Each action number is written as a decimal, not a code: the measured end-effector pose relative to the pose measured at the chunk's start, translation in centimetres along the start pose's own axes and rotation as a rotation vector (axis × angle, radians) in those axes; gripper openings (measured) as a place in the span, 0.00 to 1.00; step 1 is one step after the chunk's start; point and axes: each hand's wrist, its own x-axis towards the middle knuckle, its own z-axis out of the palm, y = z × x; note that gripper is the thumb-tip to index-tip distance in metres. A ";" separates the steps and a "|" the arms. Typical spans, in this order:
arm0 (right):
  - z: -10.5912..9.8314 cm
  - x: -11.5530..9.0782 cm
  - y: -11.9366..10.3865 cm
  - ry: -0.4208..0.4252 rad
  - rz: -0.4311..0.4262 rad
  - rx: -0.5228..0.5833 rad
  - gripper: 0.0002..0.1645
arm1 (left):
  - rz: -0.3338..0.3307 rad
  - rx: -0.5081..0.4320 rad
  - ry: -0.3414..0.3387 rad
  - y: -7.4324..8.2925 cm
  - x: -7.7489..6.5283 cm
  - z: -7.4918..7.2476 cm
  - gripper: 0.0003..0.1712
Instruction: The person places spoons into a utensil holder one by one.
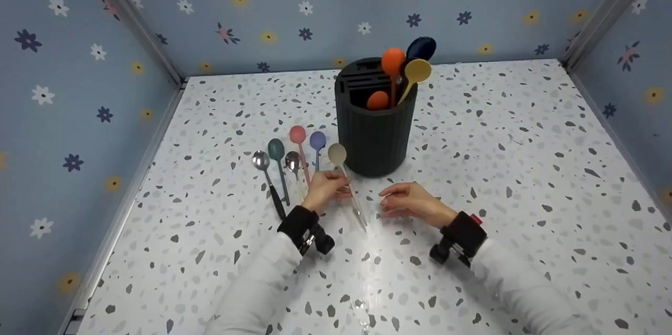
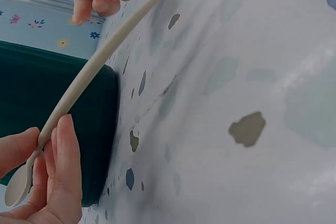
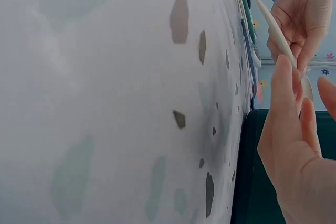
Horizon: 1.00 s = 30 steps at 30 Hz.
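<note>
My left hand (image 1: 328, 189) pinches a beige spoon (image 1: 337, 154) by its handle near the bowl, and the handle slants down toward me. In the left wrist view the thumb and fingers of that hand (image 2: 60, 166) close on the neck of the spoon (image 2: 89, 74). Apart from the spoon, my right hand (image 1: 412, 203) hovers with relaxed, slightly bent fingers and nothing in them. Left of the left hand lie a pink spoon (image 1: 297, 134), a purple spoon (image 1: 317, 140), a green spoon (image 1: 276, 149) and metal spoons, one with a black handle (image 1: 277, 203).
Behind the hands stands a dark ribbed utensil holder (image 1: 374, 140) with a slotted part on top. Orange spoons (image 1: 393, 61), a yellow spoon (image 1: 418, 71) and a dark blue spoon (image 1: 421, 49) stick out of it. Flowered walls (image 1: 315, 20) border the speckled table (image 1: 504, 167).
</note>
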 end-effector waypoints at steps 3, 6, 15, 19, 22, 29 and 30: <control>0.6 0.2 -0.1 -0.018 0.003 -0.030 0.24 | 0.027 -0.036 -0.003 0.0 -0.3 0.4 0.07; 1.2 0.4 -0.3 -0.023 0.008 -0.070 0.25 | 0.082 -0.069 -0.028 -0.4 -0.1 0.6 0.07; 2.6 0.6 -1.2 -0.004 -0.019 -0.193 0.22 | 0.154 -0.047 -0.039 1.0 -1.6 1.5 0.09; 2.8 0.6 -1.6 0.011 -0.034 -0.226 0.20 | 0.156 -0.045 -0.046 1.6 -2.1 1.9 0.08; 2.9 0.5 -2.0 0.019 -0.038 -0.231 0.18 | 0.155 -0.038 -0.054 2.2 -2.5 2.3 0.07; 3.3 0.0 -3.7 -0.001 -0.079 -0.215 0.16 | 0.207 0.004 -0.084 3.8 -3.4 2.6 0.09; 3.3 -0.1 -4.0 -0.004 -0.088 -0.220 0.16 | 0.216 0.011 -0.087 4.2 -3.6 2.6 0.08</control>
